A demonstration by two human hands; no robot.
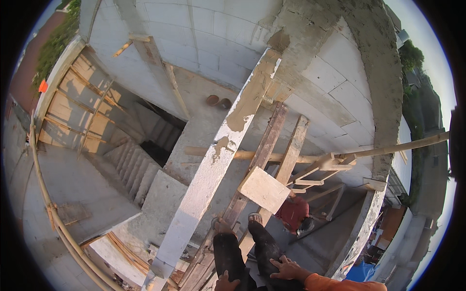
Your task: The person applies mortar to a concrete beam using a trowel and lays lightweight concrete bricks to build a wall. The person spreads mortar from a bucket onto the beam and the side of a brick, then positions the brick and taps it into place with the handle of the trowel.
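My left hand (226, 282) rests on my left leg near the lower edge, its thumb apart from the fingers and nothing seen in it. Spread over my right leg are the fingers of my right hand (286, 268), also holding nothing. My bare feet (255, 218) are on narrow wooden planks (232, 208). Just beyond them, a pale rectangular slab (265, 190) lies across the planks. Left of my legs runs a long white block ledge (194, 201), its far part smeared with grey mortar (250, 104).
Below the planks at right is a person in a red shirt (293, 213). A bamboo pole (310, 158) crosses under the planks, beside a wooden frame (320, 169). Concrete stairs (131, 169) descend at left, near a dark opening (158, 150). Two buckets (212, 100) stand farther off.
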